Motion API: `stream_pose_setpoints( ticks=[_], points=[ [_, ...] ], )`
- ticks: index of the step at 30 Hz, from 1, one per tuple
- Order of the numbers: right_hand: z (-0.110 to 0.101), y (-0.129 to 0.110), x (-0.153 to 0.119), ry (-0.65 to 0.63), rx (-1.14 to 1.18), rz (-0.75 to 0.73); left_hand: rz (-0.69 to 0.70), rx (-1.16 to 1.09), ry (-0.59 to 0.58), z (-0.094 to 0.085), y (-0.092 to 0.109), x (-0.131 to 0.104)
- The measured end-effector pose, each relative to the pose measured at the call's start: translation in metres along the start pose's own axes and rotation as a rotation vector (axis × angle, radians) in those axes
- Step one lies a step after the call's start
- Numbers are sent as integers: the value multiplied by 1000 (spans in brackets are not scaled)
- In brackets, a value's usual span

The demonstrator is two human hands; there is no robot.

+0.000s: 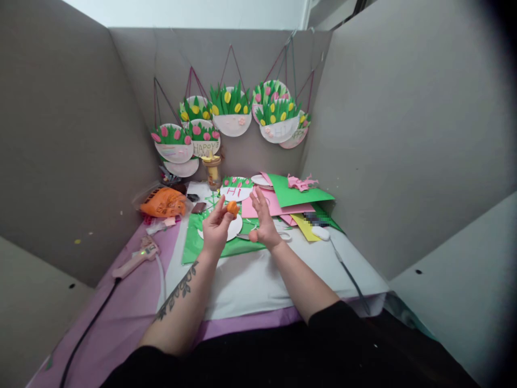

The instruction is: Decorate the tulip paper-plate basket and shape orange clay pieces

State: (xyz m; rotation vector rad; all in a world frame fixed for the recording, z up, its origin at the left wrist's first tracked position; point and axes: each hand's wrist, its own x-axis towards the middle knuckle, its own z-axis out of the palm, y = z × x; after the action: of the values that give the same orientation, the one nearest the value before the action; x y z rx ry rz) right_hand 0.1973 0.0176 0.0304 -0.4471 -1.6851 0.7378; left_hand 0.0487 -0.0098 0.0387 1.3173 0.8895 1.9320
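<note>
Grey panels (363,134) stand at the left, back and right of the frame, with a pale wall (210,13) along the top. White cloth (250,302) covers the middle of the table (343,269); purple cloth (133,323) shows at lower left and under the front edge. Paper baskets (232,125) of tulips hang on strings across the upper middle. A glue gun (135,260), its light green, lies left of centre near an orange bag (163,202). Right of centre, pink scraps (302,183) lie on green paper (302,195). A green packet (202,253) lies in the middle of the frame, with a plate (234,229) and scissors (243,236) over it.

The left hand (215,226) has a narrow grip, pinching an orange piece (233,209) at thumb and fingertips; its exact shape is too small to tell. The piece is at the centre of the frame, between the hands and apart from the right hand (265,223), which is raised with its fingers up and its thumb wide of them.
</note>
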Motion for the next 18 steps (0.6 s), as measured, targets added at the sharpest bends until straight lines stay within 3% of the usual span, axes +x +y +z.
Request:
stream_pose_setpoints(
  ticks=[3,7,12,15,18],
  points=[
    [0,2,-1,23,-28,-1,56,85,-76,0,5,-4],
    [1,12,-1,-14,-9,74,-1,138,-367,1,7,-5],
    [3,16,2,-44,151,62,-414,-260,-244,0,4,5],
    [3,9,2,15,-52,11,-585,-355,-250,0,3,8],
    [4,2,-1,28,-287,-54,-615,-320,-293,1,2,6]
  ],
)
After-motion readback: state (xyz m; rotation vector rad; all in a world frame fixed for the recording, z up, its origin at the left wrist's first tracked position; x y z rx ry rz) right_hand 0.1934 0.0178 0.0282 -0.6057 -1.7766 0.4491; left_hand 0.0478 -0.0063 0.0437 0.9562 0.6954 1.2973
